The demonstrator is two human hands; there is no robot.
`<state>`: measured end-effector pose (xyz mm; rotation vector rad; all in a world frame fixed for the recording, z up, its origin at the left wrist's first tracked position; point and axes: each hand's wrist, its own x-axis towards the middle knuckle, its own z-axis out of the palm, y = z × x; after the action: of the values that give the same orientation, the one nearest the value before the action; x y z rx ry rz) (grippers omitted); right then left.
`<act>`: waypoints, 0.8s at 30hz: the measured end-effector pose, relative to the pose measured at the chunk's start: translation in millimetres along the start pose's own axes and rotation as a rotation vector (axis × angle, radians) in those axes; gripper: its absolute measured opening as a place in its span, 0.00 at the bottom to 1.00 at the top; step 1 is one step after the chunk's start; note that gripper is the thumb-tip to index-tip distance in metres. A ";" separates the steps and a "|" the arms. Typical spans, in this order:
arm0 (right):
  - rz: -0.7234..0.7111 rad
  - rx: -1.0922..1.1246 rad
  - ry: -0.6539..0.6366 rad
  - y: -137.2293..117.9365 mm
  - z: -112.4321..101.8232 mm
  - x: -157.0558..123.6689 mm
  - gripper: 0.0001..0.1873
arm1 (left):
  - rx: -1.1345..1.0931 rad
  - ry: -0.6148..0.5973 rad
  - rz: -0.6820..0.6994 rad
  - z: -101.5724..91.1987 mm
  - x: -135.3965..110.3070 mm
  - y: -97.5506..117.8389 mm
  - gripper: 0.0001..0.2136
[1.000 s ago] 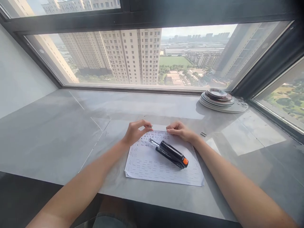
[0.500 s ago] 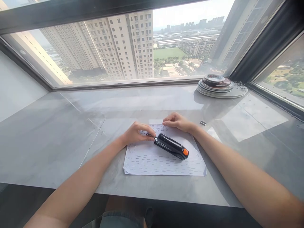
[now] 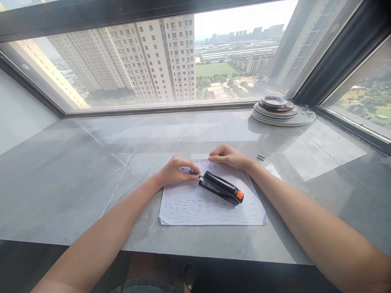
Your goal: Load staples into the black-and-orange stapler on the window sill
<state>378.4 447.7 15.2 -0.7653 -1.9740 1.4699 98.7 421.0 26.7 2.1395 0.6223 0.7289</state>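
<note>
A black stapler (image 3: 220,188) with an orange end lies slantwise over the lower right of a white sheet of paper (image 3: 183,215). My left hand (image 3: 177,171) is closed at the stapler's upper-left end, thumb and forefinger pinching a small metal part that sticks out there. Rows of short dark marks, like staples, cover much of the sheet, and handwriting runs along its top. At the sheet's far edge rests my right hand (image 3: 226,156), fingers curled and pressed together. What its fingertips hold, if anything, is too small to tell.
Two short dark strips (image 3: 260,157), perhaps staple strips, lie just beyond my right wrist. A stack of plates (image 3: 275,112) stands by the window at the back right. The grey tabletop (image 3: 76,175) ends at a front edge close to my body.
Both hands and the stapler keep almost the same places on the paper. Only the whole view has shifted slightly.
</note>
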 end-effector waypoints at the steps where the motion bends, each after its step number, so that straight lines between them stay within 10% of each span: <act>1: -0.003 -0.001 0.002 0.1 0.1 0.1 0.33 | 0.002 -0.002 0.000 -0.1 0.2 0.2 0.12; 24: -0.012 -0.041 0.006 -4.6 0.6 -0.9 0.34 | -0.070 -0.063 -0.026 -13.3 0.2 0.1 0.10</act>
<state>378.0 445.6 19.4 -0.7737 -2.0065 1.4228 89.9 428.0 33.9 2.0779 0.5820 0.6567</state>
